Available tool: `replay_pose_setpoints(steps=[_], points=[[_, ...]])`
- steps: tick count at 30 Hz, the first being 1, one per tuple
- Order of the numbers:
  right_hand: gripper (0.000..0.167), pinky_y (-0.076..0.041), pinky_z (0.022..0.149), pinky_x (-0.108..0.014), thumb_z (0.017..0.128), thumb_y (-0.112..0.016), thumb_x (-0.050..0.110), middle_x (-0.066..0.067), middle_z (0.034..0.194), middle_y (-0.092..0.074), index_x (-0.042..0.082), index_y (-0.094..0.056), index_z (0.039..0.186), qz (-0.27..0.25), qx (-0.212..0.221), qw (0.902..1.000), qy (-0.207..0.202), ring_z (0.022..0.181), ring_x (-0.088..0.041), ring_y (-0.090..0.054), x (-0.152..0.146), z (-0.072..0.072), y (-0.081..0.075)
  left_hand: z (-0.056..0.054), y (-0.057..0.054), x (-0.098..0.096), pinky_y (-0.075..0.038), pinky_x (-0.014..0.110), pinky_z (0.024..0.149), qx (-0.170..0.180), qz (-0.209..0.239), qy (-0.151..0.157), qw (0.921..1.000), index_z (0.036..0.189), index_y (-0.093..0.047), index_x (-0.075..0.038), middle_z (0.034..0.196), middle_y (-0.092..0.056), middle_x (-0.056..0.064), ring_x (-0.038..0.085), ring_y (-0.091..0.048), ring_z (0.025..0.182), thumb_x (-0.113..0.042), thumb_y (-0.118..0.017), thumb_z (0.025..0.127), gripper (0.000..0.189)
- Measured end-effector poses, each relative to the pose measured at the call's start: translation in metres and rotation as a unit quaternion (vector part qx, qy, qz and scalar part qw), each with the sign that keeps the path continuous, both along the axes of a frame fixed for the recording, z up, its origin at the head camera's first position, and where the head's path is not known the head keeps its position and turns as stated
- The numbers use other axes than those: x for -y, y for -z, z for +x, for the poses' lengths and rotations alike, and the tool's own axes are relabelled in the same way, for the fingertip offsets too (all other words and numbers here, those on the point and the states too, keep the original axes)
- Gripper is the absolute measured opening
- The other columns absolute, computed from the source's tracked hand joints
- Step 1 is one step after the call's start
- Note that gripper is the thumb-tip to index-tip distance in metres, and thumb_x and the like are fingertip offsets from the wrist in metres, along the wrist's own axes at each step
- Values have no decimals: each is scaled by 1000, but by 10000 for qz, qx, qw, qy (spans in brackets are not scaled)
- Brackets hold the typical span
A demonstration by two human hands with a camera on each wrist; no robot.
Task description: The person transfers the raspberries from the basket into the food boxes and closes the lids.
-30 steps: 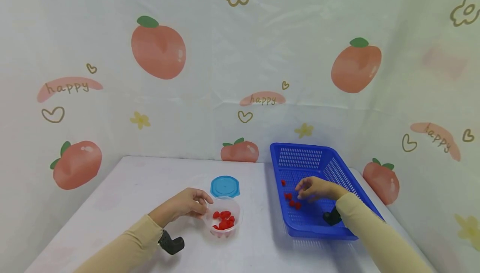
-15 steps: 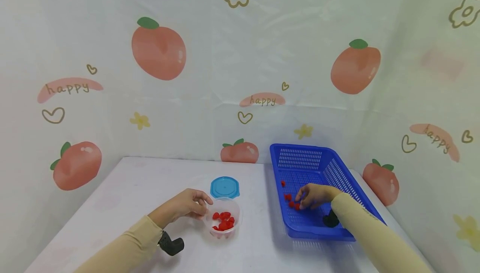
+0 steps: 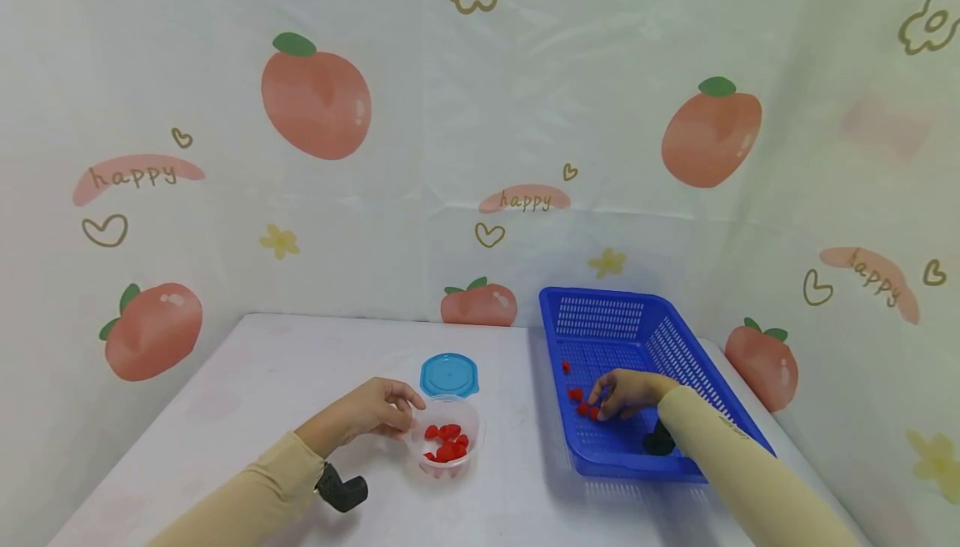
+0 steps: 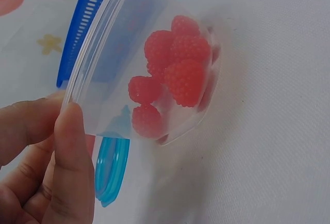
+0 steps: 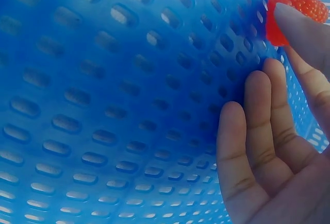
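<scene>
My left hand [image 3: 369,414] pinches the rim of a clear plastic tub [image 4: 111,69] between thumb and fingers. Several red raspberries [image 4: 185,82] lie at the bottom of the tub, which stands on the table. Inside the blue basket [image 3: 630,470], my right hand [image 3: 632,393] reaches down to the floor near the left side. Its thumb and index finger close on a raspberry [image 5: 276,28], partly covered by the thumb, with another raspberry [image 5: 309,3] right behind it. The other three fingers extend beside the basket floor. More raspberries [image 3: 575,394] lie in the basket.
A blue lid [image 3: 448,375] lies on the white table [image 3: 517,497] just behind the tub. The basket's raised walls surround the right hand. A printed cloth backdrop [image 3: 405,247] rises behind the table and along its sides.
My right hand has lowered and moved slightly toward the near raspberries in the basket, its fingertips now at one of them. The left hand and the tub have stayed in place.
</scene>
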State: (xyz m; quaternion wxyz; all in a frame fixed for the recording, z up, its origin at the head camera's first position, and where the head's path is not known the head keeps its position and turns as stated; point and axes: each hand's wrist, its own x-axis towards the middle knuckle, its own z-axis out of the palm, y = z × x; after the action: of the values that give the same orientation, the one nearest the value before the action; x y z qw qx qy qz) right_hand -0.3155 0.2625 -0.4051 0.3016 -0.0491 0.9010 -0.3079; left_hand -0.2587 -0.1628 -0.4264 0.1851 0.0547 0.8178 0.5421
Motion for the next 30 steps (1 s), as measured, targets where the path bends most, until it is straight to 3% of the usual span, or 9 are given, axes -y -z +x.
replay_pose_setpoints(steps=[18, 30], points=[[14, -54, 83, -38, 85, -71, 5, -4, 93, -63, 4, -65, 97, -160, 64, 9997, -180, 87, -18, -56, 0, -2, -1, -1, -1, -1, -58, 28, 66, 21, 30, 27, 10000, 106, -66, 0, 80, -58, 8, 18, -59, 67, -3, -71, 82, 25], [16, -54, 75, -35, 83, -69, 3, -5, 88, -60, 1, -61, 97, -629, -418, 9962, -423, 82, -18, -56, -6, -3, -11, -2, -1, 0, -59, 28, 66, 37, 17, 33, 10000, 106, -65, 0, 80, -57, 8, 19, -60, 67, -3, -71, 82, 25]])
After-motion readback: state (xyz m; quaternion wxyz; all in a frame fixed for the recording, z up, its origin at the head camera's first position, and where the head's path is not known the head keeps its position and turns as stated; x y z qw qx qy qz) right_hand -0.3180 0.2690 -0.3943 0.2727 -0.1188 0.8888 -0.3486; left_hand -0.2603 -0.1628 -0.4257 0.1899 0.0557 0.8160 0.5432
